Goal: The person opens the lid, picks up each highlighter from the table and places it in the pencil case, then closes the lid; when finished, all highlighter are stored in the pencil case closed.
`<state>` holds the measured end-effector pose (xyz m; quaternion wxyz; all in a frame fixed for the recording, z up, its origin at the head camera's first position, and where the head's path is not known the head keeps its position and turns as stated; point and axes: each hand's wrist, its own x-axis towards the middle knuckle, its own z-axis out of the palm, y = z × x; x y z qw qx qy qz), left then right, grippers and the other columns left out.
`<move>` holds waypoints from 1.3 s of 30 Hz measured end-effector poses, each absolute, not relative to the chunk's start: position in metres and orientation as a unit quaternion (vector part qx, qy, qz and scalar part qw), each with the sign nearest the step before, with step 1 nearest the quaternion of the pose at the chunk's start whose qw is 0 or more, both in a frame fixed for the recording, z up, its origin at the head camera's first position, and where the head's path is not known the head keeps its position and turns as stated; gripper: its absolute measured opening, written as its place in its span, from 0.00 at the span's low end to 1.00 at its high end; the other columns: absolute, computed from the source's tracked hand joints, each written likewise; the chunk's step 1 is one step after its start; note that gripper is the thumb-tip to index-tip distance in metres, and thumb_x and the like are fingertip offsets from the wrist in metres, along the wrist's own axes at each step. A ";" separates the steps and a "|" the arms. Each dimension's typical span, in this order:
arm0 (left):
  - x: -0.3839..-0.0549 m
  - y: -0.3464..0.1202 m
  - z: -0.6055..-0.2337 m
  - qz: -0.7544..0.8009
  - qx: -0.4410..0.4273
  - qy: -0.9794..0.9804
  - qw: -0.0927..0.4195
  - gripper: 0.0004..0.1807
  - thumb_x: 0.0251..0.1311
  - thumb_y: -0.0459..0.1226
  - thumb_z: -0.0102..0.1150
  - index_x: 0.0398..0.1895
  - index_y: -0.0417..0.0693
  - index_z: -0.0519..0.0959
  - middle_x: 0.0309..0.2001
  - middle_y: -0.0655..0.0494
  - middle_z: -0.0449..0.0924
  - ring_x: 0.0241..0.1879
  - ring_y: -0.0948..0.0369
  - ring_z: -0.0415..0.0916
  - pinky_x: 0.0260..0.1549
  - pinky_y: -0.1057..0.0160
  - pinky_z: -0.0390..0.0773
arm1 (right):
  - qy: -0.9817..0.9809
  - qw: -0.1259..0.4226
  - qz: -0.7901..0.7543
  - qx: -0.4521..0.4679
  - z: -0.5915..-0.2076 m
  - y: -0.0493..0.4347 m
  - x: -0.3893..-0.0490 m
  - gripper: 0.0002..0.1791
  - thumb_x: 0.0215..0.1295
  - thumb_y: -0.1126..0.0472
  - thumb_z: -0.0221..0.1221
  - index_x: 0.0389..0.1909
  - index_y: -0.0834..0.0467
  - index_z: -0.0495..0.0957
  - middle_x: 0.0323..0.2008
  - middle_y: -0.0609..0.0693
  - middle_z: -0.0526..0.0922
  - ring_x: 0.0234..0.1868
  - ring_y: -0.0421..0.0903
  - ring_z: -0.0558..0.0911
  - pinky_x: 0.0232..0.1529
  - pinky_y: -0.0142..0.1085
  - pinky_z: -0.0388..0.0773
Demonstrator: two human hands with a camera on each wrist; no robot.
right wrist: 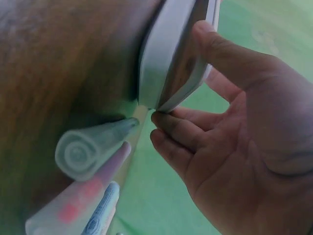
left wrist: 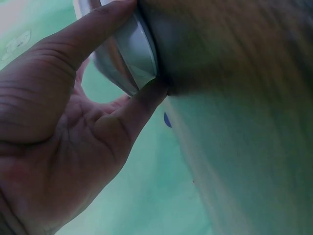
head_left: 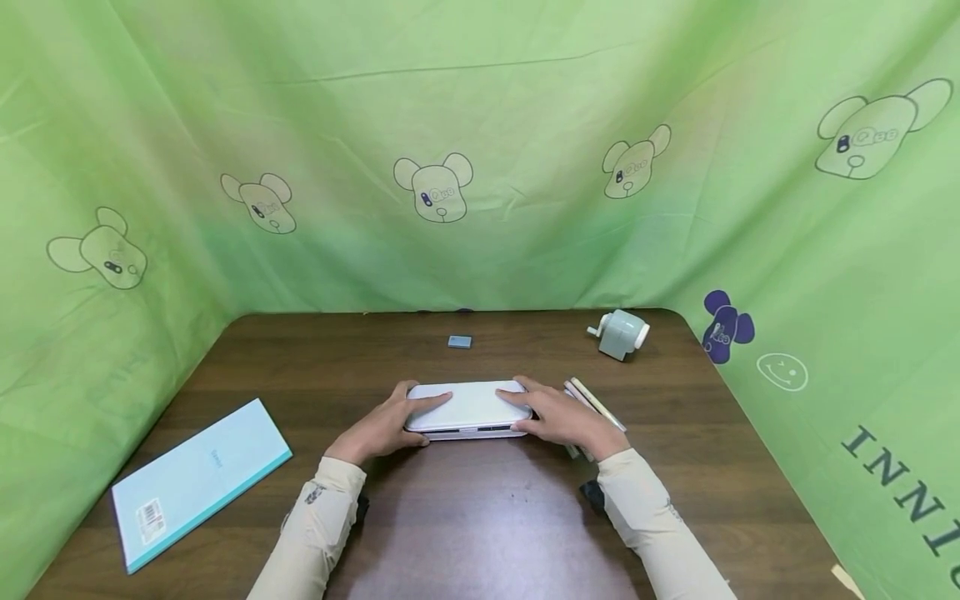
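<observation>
A white pencil case, a long flat box with rounded corners, lies on the table in front of me. My left hand grips its left end, with the thumb at the near side and fingers spread over the top and far corner. At the right end, my right hand holds it in a mirrored grip. The left wrist view has thumb and fingertips on the end of the case. In the right wrist view, the thumb presses the side of the case while other fingertips are by its corner.
Several pens lie beside and partly behind my right hand; a translucent one is close in the right wrist view. A crank pencil sharpener stands at the back right. A small blue block lies behind the case, a light-blue notebook at left.
</observation>
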<state>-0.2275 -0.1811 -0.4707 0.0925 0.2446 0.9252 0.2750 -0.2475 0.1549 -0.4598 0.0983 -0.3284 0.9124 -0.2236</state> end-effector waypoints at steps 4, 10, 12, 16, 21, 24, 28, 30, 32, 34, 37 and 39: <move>-0.233 -0.187 -0.480 0.283 0.272 0.916 0.077 0.44 0.67 0.36 0.76 0.83 0.70 0.68 0.77 0.25 0.54 0.65 0.37 0.74 0.63 0.45 0.77 | 0.912 0.098 -0.230 -0.326 -0.477 0.161 -0.258 0.35 0.77 0.49 0.68 0.81 0.49 0.72 0.81 0.72 0.60 0.76 0.72 0.69 0.71 0.73 0.62; -0.227 -0.179 -0.463 0.297 0.239 0.919 0.103 0.44 0.64 0.32 0.78 0.82 0.61 0.72 0.77 0.23 0.55 0.66 0.34 0.73 0.64 0.39 0.75 | 0.913 0.081 -0.215 -0.336 -0.493 0.166 -0.268 0.35 0.79 0.44 0.65 0.82 0.45 0.70 0.81 0.72 0.60 0.74 0.73 0.71 0.68 0.74 0.65; -0.231 -0.182 -0.471 0.290 0.254 0.918 0.092 0.45 0.65 0.34 0.78 0.83 0.65 0.70 0.76 0.23 0.55 0.65 0.35 0.73 0.63 0.41 0.77 | 0.910 0.091 -0.229 -0.334 -0.478 0.163 -0.260 0.34 0.78 0.49 0.67 0.81 0.50 0.72 0.80 0.75 0.60 0.74 0.74 0.71 0.69 0.71 0.67; -0.237 -0.188 -0.486 0.276 0.271 0.919 0.073 0.48 0.65 0.37 0.79 0.85 0.72 0.66 0.74 0.24 0.57 0.64 0.36 0.75 0.59 0.44 0.80 | 0.905 0.111 -0.248 -0.327 -0.458 0.160 -0.249 0.33 0.77 0.55 0.68 0.79 0.56 0.73 0.80 0.75 0.59 0.76 0.74 0.68 0.72 0.65 0.68; -0.227 -0.181 -0.468 0.292 0.228 0.924 0.097 0.49 0.62 0.33 0.80 0.85 0.60 0.67 0.75 0.23 0.57 0.67 0.34 0.72 0.62 0.38 0.77 | 0.905 0.115 -0.249 -0.325 -0.457 0.161 -0.250 0.32 0.80 0.54 0.65 0.80 0.57 0.73 0.81 0.73 0.59 0.79 0.70 0.65 0.75 0.62 0.66; -0.225 -0.179 -0.464 0.294 0.213 0.926 0.103 0.48 0.63 0.32 0.79 0.85 0.57 0.67 0.75 0.25 0.59 0.67 0.37 0.73 0.62 0.40 0.78 | 0.902 0.117 -0.255 -0.329 -0.457 0.162 -0.251 0.31 0.81 0.53 0.63 0.80 0.57 0.72 0.81 0.73 0.60 0.79 0.70 0.65 0.75 0.63 0.65; -0.224 -0.180 -0.464 0.306 0.205 0.924 0.105 0.48 0.62 0.32 0.80 0.84 0.55 0.67 0.73 0.29 0.62 0.65 0.41 0.73 0.60 0.41 0.79 | 0.898 0.119 -0.262 -0.334 -0.457 0.163 -0.253 0.31 0.82 0.52 0.62 0.80 0.57 0.72 0.80 0.74 0.60 0.79 0.71 0.64 0.75 0.64 0.64; -0.224 -0.181 -0.464 0.314 0.207 0.921 0.102 0.48 0.61 0.32 0.81 0.83 0.53 0.67 0.72 0.31 0.64 0.66 0.42 0.73 0.60 0.40 0.78 | 0.896 0.122 -0.266 -0.335 -0.457 0.163 -0.253 0.31 0.82 0.51 0.62 0.80 0.58 0.72 0.80 0.74 0.60 0.80 0.71 0.64 0.75 0.64 0.63; -0.225 -0.181 -0.465 0.319 0.207 0.920 0.097 0.48 0.59 0.32 0.82 0.82 0.51 0.68 0.71 0.33 0.66 0.66 0.42 0.72 0.61 0.39 0.77 | 0.894 0.124 -0.270 -0.336 -0.457 0.164 -0.253 0.31 0.83 0.52 0.61 0.80 0.58 0.72 0.80 0.74 0.60 0.80 0.70 0.63 0.76 0.64 0.63; -0.225 -0.182 -0.465 0.322 0.207 0.919 0.094 0.48 0.59 0.32 0.82 0.81 0.50 0.68 0.71 0.34 0.67 0.67 0.42 0.71 0.62 0.37 0.77 | 0.892 0.123 -0.274 -0.338 -0.457 0.165 -0.253 0.31 0.83 0.52 0.61 0.80 0.58 0.72 0.80 0.74 0.61 0.80 0.70 0.63 0.76 0.64 0.63; -0.226 -0.183 -0.467 0.324 0.204 0.919 0.093 0.48 0.59 0.33 0.83 0.81 0.51 0.68 0.71 0.34 0.66 0.67 0.42 0.71 0.62 0.36 0.76 | 0.890 0.122 -0.276 -0.342 -0.457 0.165 -0.254 0.31 0.83 0.51 0.60 0.80 0.58 0.72 0.80 0.74 0.60 0.80 0.71 0.63 0.76 0.66 0.62; -0.226 -0.184 -0.467 0.327 0.202 0.918 0.094 0.48 0.59 0.33 0.82 0.81 0.51 0.68 0.70 0.34 0.66 0.66 0.42 0.72 0.61 0.37 0.77 | 0.890 0.123 -0.275 -0.343 -0.457 0.165 -0.255 0.31 0.83 0.51 0.60 0.80 0.58 0.72 0.80 0.74 0.61 0.80 0.71 0.63 0.75 0.67 0.61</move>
